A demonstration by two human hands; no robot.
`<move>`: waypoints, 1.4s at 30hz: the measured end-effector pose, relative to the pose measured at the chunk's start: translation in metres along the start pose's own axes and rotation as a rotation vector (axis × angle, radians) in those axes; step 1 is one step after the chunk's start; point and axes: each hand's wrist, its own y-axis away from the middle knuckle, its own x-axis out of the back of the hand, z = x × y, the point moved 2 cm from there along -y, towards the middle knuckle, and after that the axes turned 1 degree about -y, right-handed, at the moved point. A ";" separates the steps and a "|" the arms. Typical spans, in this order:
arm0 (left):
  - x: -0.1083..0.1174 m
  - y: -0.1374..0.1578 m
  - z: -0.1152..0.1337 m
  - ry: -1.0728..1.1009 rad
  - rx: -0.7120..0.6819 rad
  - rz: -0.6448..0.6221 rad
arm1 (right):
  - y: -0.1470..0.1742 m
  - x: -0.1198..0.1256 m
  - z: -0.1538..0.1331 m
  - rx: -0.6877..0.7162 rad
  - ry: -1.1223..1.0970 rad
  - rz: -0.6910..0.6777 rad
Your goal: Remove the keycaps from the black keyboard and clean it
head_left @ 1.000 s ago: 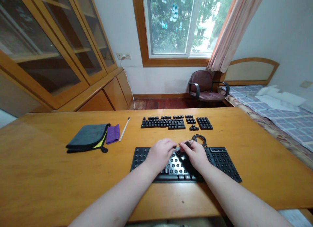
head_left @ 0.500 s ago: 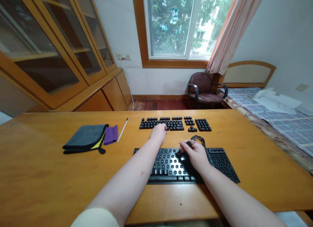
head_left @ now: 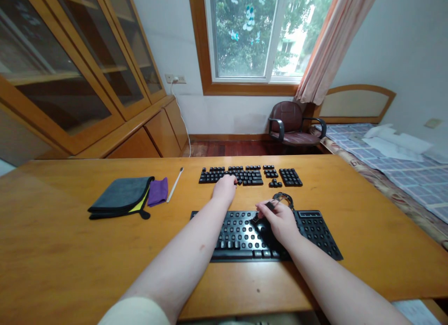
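A black keyboard [head_left: 241,230] lies on the desk before me, most of its key positions bare, with a few keycaps along its lower rows. Behind it, loose black keycaps [head_left: 254,177] are laid out in keyboard order. My left hand [head_left: 225,189] reaches over the keyboard to these rows, fingertips closed at a keycap [head_left: 240,181] that sits tilted at the front row. Above the keyboard's middle, my right hand [head_left: 280,220] pinches a small black tool [head_left: 269,206]; its exact kind is unclear. The tool's lower end is close to the key positions.
A coiled black cable [head_left: 285,199] lies behind the keyboard. To the left are a folded grey cloth [head_left: 121,194], a purple cloth [head_left: 158,192] and a thin white stick with a dark tip [head_left: 175,185]. Beyond the desk [head_left: 52,231] stand an armchair [head_left: 287,122] and a bed [head_left: 381,152].
My left hand has shifted slightly away from me and left, and a tilted keycap now shows at its fingertips. My right hand stays nearly still with the tool. The view has tipped slightly.
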 end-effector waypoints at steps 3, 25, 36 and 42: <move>0.000 -0.002 0.002 -0.011 -0.001 0.011 | 0.000 0.000 -0.002 0.001 0.002 0.008; -0.007 -0.008 0.008 0.004 -0.051 0.048 | 0.000 0.001 -0.002 0.002 -0.011 0.016; -0.004 -0.006 -0.003 0.063 0.008 0.080 | 0.000 0.001 0.000 0.007 -0.007 0.001; -0.007 -0.007 -0.006 0.068 0.045 0.037 | 0.000 0.001 -0.001 0.004 -0.010 0.007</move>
